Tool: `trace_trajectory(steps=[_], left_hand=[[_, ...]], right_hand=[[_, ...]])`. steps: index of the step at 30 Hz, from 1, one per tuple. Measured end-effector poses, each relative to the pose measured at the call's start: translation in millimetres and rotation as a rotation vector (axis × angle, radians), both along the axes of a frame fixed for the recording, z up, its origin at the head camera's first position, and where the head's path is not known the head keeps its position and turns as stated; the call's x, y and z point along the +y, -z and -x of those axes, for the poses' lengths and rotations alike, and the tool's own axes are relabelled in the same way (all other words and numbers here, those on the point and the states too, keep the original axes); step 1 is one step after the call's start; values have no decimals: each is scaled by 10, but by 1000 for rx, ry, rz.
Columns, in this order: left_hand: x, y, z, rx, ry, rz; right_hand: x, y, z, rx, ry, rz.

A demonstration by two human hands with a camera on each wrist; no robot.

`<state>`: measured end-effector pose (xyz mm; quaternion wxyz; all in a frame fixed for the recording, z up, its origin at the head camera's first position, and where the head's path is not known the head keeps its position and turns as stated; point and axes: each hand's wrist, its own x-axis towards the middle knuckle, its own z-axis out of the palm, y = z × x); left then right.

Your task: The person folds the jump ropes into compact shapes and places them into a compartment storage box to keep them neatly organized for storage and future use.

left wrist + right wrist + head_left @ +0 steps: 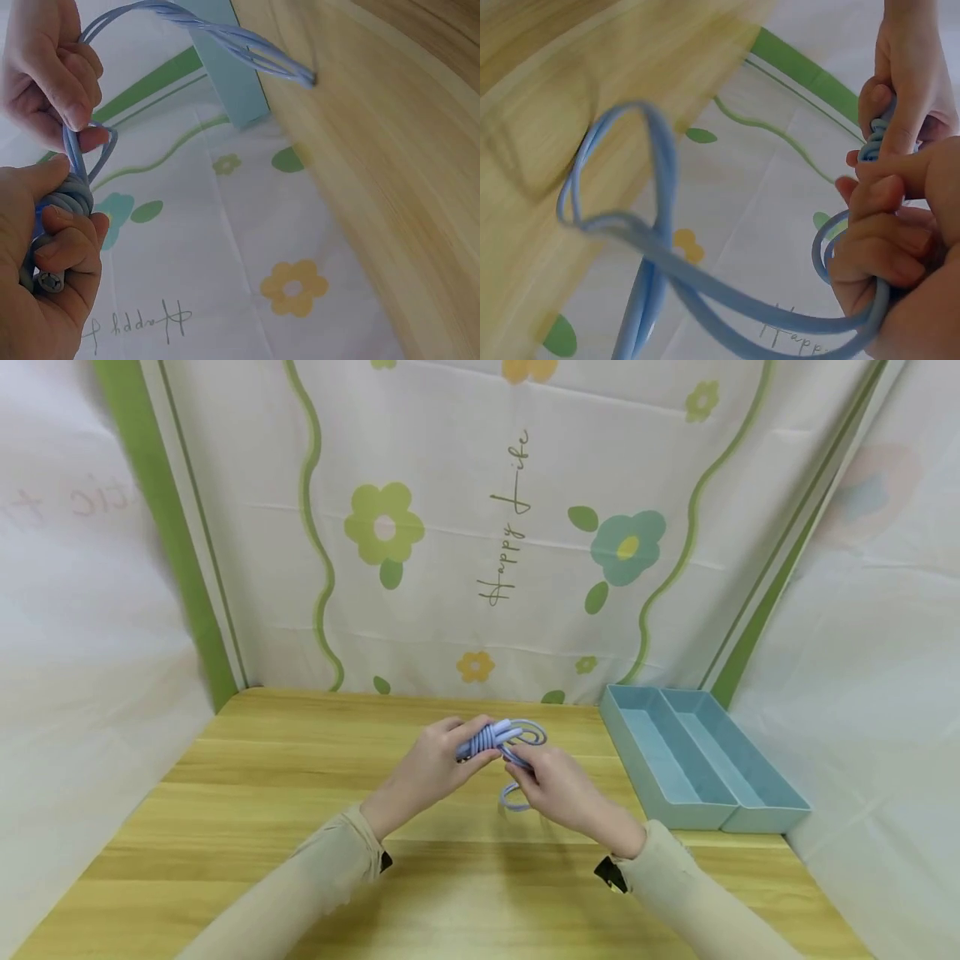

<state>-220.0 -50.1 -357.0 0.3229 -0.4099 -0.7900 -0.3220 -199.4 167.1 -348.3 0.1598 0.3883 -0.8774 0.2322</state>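
The cord (486, 740) is in the two hands, above the worktop (225, 827), near the middle of its width and closer to the far edge than to the near side of the view. The far edge meets a flowered cloth (427, 635), which hangs as a back wall, and pale cloths stand also along the left and right edges. To the left of the hands the wood surface stretches widely until the slanting left edge, so the room there is larger. On the right, a pair of blue-green trays (686, 817) occupies the far corner, side by side; a strip of wood lies between them and the right hand (561, 783).

The left hand (427, 764) has its fingers curled around the wound part of the cord. The right hand pinches the cord just beside this bundle, with thumb and finger, and its other fingers are bent in.

The cord is light blue, smooth and round. Several tight turns make the bundle, and thicker, paler pieces stick out from it. Small loops stand beyond the turns, and a longer, slightly twisted loop hangs from the right hand.
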Motion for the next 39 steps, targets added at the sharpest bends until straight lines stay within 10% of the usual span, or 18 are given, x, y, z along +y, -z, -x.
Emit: trace_trajectory(steps=[6,19,39], left_hand=[[32,-20,-3,-11,-27,-18],[88,-78,-8,-12,-98,20],[-24,-177,91,-68,132,241]], right_hand=[[-10,48,-19,280,75,-12],[11,-4,-5,428,59,-10],[106,-165,103,360,-231,-103]])
